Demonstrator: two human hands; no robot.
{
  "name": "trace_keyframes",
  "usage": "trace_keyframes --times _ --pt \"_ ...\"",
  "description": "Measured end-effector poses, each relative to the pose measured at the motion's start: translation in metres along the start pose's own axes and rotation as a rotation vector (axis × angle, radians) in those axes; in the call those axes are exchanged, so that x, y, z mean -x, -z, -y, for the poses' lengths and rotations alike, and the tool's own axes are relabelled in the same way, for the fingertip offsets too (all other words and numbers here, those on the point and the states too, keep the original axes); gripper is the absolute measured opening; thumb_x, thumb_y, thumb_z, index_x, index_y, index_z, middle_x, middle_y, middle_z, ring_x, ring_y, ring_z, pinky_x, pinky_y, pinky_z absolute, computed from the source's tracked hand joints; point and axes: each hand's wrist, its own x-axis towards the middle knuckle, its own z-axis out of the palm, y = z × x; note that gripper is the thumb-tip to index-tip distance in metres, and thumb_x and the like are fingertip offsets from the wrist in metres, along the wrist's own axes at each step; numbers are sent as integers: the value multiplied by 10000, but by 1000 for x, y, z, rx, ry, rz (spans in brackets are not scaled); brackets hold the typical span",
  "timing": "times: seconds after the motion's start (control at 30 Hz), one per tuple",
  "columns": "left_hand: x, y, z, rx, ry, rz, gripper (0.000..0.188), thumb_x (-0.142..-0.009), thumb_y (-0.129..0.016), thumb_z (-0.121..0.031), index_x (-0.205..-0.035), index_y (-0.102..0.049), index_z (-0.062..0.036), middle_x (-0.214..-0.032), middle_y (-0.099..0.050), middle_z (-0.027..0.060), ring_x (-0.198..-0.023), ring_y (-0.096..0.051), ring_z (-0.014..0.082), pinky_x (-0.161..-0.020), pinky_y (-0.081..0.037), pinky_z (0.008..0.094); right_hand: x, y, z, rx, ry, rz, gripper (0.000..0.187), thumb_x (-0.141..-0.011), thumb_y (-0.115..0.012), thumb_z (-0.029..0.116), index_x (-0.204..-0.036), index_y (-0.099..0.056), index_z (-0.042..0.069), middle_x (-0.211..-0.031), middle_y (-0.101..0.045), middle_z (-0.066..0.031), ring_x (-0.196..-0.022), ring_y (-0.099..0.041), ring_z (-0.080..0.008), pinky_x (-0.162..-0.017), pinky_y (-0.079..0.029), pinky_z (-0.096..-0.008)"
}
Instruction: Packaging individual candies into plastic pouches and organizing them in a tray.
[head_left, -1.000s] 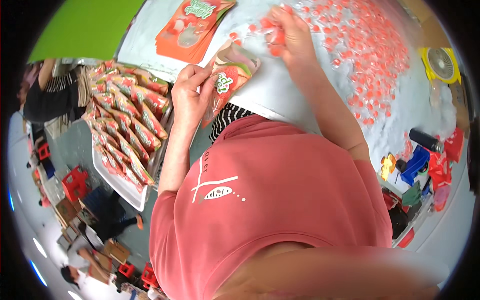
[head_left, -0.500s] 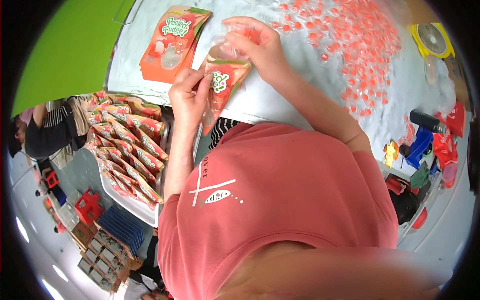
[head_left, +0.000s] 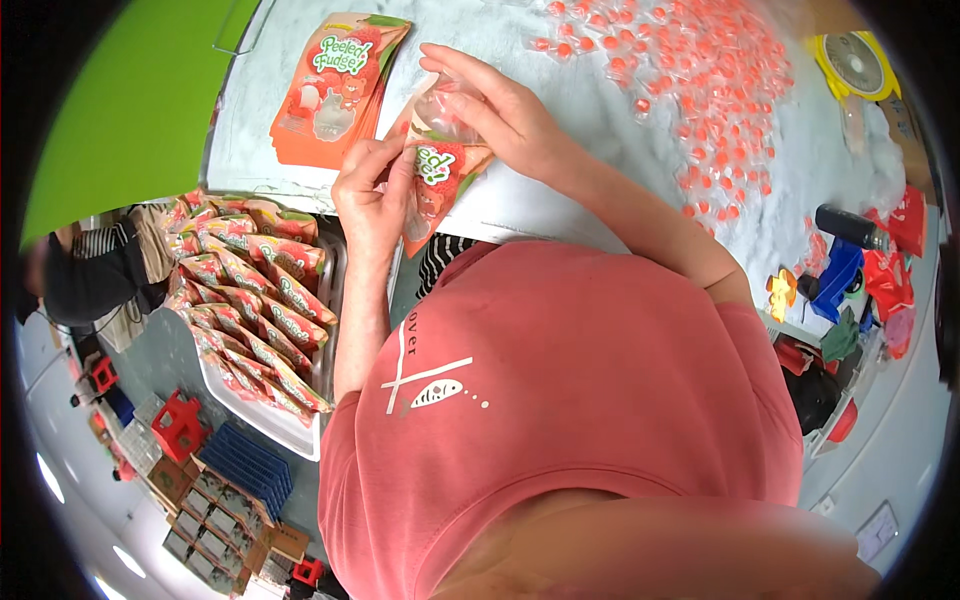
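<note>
A red-and-green printed pouch (head_left: 436, 180) is tilted in front of my chest, pinched at its left side by the thumb and fingers of my left hand (head_left: 372, 190). Clear plastic wrapping (head_left: 448, 112) shows at its upper, opened end. Over that end reaches my right hand (head_left: 505, 115), fingers stretched and apart, touching the clear plastic; no red candy is visible in it. A stack of flat matching pouches (head_left: 335, 90) lies on the table just beyond my left hand. Red candies in clear wrappers (head_left: 715, 110) are spread in a heap to the right.
Filled pouches (head_left: 255, 290) stand in rows in a white tray (head_left: 305, 438) at my left. A yellow fan (head_left: 858, 68) stands at the far right, with a dark bottle (head_left: 850, 226) and a blue object (head_left: 842, 282) nearer. A person in dark clothes (head_left: 95, 280) is at the left.
My right hand has come down and left over the pouch's mouth, its fingers straightened. The red candies seen at its palm before no longer show there. My left hand keeps its grip.
</note>
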Motion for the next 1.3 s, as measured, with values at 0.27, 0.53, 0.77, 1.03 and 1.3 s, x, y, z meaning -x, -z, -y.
trace_keyframes --times 0.27,0.53,0.77,1.03,1.3 --pt "8 0 -4 32 -11 23 157 -855 -714 10 -1010 -730 -10 -781 -615 49 -674 -589 91 -613 -476 227 -3 -2 7 682 293 89 468 -992 -524 196 -1429 -452 43 -1415 -499 -161 -1241 -534 -227 -1026 -426 -360" --pt "18 21 2 198 2 -51 127 -854 -696 53 -973 -719 16 -886 -641 49 -774 -628 100 -685 -516 209 -25 -8 34 -325 39 -196 294 -978 -582 250 -1211 -531 78 -1137 -485 -70 -974 -469 -187 -816 -374 -315" --pt "32 73 -1 328 96 -244 115 -836 -682 115 -927 -694 46 -889 -611 53 -833 -619 129 -754 -545 263 -22 36 -98 979 278 19 647 -880 -653 476 -1453 -464 242 -1513 -371 -138 -1381 -363 -335 -1127 -299 -505" --pt "49 92 6 240 110 -373 82 -847 -690 89 -907 -691 33 -836 -556 18 -800 -539 86 -747 -564 244 -28 -2 -112 1158 212 499 730 -795 -623 687 -1420 -483 336 -1533 -372 -56 -1451 -265 -342 -1130 -171 -673" --pt "55 94 18 269 124 -300 89 -851 -694 81 -920 -699 24 -856 -574 22 -795 -539 88 -742 -550 239 -3 -26 -118 1058 301 626 508 -851 -671 482 -1306 -581 275 -1407 -489 -72 -1381 -381 -312 -1087 -246 -676"
